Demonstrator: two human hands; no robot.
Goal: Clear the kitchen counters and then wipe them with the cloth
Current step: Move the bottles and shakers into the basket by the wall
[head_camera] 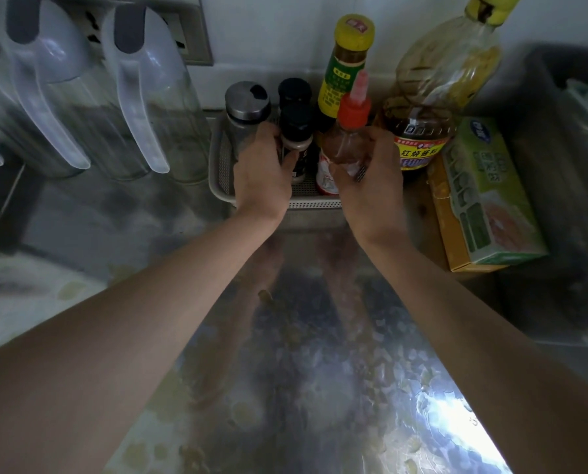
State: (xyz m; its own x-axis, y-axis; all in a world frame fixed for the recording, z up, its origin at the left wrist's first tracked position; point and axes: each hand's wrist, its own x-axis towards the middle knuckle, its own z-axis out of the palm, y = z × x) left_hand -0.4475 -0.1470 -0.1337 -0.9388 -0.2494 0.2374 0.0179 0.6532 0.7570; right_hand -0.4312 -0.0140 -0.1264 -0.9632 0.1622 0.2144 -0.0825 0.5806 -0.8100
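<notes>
A grey perforated tray (pixel 314 202) stands against the back wall on the foil-covered counter (pixel 302 354). My left hand (pixel 263 172) grips a small black-capped spice jar (pixel 296 131) in the tray. My right hand (pixel 371 179) holds a clear squeeze bottle with a red nozzle cap (pixel 352 128). A steel-lidded jar (pixel 246 104) stands at the tray's left, a second black-capped jar (pixel 294 90) behind. A yellow-capped sauce bottle (pixel 345 70) rises at the back. No cloth is in view.
Clear glass jugs with grey handles (pixel 142 107) line the left. A large oil bottle (pixel 450 63) and a dark sauce bottle (pixel 419 142) stand right of the tray, beside stacked green and yellow boxes (pixel 484 193). A dark bin (pixel 559 165) fills the right. The foil is spotted with stains.
</notes>
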